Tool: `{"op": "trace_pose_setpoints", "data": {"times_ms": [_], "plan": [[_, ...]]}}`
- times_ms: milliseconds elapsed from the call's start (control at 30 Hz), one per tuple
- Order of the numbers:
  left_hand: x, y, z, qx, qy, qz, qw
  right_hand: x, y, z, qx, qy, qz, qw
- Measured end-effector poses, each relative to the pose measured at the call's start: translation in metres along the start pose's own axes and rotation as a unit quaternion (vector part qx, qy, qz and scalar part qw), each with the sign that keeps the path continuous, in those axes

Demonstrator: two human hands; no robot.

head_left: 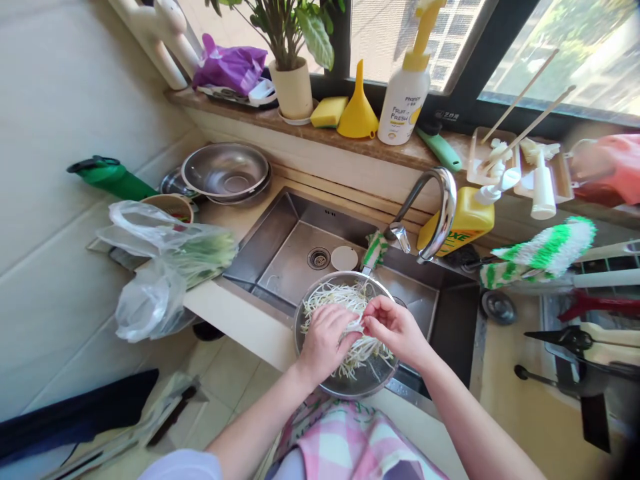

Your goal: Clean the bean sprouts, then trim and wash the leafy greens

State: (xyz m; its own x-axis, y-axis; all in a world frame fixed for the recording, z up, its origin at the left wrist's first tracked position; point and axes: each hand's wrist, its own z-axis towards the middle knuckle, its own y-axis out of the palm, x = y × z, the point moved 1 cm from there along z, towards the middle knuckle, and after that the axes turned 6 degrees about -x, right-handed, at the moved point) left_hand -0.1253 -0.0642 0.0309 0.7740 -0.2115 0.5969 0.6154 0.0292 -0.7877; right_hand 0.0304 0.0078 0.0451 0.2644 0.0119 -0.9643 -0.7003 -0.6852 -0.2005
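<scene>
Pale bean sprouts (345,293) fill a round metal strainer bowl (367,388) resting at the front edge of the sink, near my body. My left hand (327,337) lies over the sprouts with its fingers curled and its thumb toward the right, closed on some of them. Just beside it, my right hand (393,330) is closed in a pinch at the fingertips, where a thin sprout seems to run between the two hands. Its lower fingers are partly hidden by the thumb.
Around the bowl is a double steel sink (280,250) with a curved faucet (445,200). A plastic bag of green vegetables (200,257) lies on the left counter, near stacked metal bowls (225,170). Scissors (580,339) and other utensils lie right. A pump bottle (405,100) stands on the sill.
</scene>
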Motion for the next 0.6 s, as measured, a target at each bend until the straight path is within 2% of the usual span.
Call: {"op": "trace_pose_setpoints", "data": {"times_ms": [67,167,300,400,500,533,600], "plan": [[0.004,0.000,0.001,-0.028,0.015,0.001,1.000,0.002,0.001,-0.010,0.004,0.005,-0.016,1.000],[0.007,-0.002,-0.003,-0.047,0.023,0.026,0.998,0.003,0.000,-0.018,0.004,-0.016,-0.136,0.991],[0.011,-0.003,-0.005,-0.072,0.031,0.058,0.995,0.003,0.004,-0.023,0.010,-0.044,-0.315,0.948],[0.015,-0.001,-0.004,-0.081,0.034,0.068,0.994,0.008,0.004,-0.024,0.065,-0.040,-0.339,0.938],[0.016,-0.001,-0.005,-0.090,0.031,0.079,0.992,0.027,-0.018,-0.028,0.164,0.014,-0.322,0.932],[0.016,-0.002,-0.006,-0.095,0.030,0.086,0.991,0.035,-0.029,-0.030,0.187,0.049,-0.338,0.921],[0.015,-0.004,-0.008,-0.108,0.024,0.104,0.988,0.049,-0.052,-0.030,0.205,0.130,-0.409,0.880]]}}
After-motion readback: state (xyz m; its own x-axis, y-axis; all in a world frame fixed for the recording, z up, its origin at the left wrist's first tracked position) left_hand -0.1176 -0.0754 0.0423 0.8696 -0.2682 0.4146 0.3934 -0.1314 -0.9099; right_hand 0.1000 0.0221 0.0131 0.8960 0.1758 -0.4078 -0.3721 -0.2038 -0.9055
